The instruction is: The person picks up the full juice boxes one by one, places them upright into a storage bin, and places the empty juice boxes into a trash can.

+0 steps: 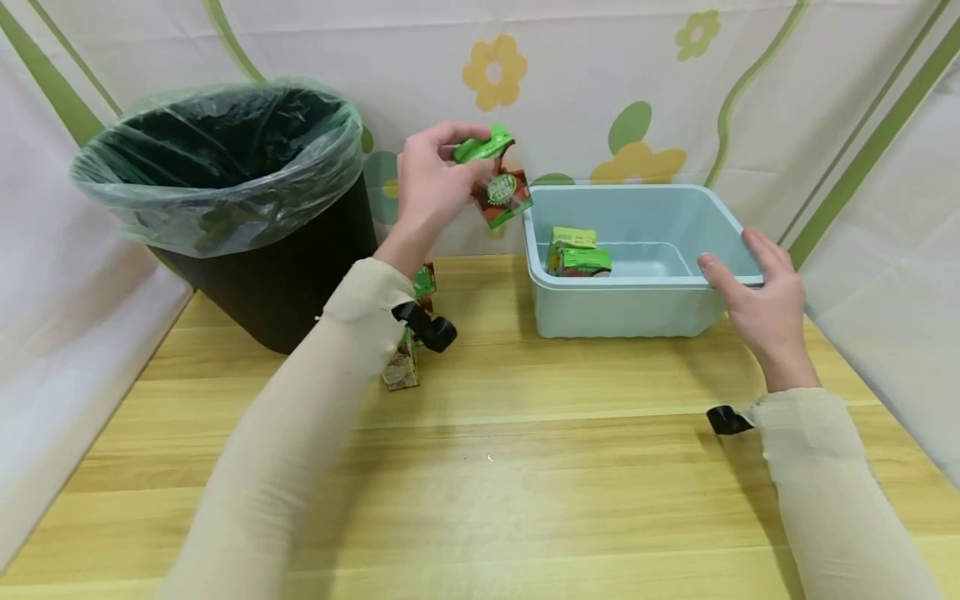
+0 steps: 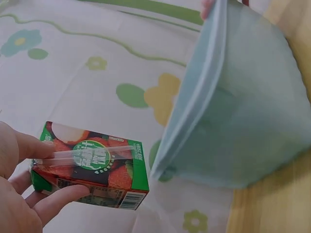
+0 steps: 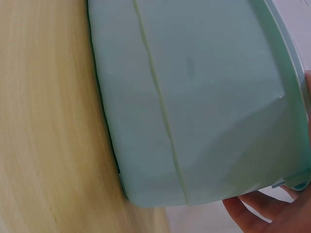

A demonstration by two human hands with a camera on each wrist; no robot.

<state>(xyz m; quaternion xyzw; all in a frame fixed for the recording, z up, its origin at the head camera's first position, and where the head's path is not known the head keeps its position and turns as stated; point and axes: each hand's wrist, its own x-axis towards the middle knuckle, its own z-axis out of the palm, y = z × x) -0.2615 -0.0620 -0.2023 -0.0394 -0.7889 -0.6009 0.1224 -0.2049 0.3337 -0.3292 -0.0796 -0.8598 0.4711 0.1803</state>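
My left hand (image 1: 438,171) holds a green and red juice box (image 1: 504,187) in the air, just left of the light blue plastic bin (image 1: 622,283). In the left wrist view a wrapped straw lies along the face of the juice box (image 2: 92,162), which has fruit pictures, and my thumb and fingers pinch one end. My right hand (image 1: 772,304) grips the bin's rim at its right front corner, thumb on the front rim. Inside the bin, at the left, sit small green cartons (image 1: 585,260). More cartons (image 1: 401,367) stand on the table below my left forearm, partly hidden by it.
A black trash can (image 1: 300,283) lined with a clear green bag (image 1: 225,221) stands at the back left. The wooden table (image 1: 525,467) meets a flowered curtain (image 1: 570,75) behind. Black wrist straps (image 1: 427,327) hang from both sleeves.
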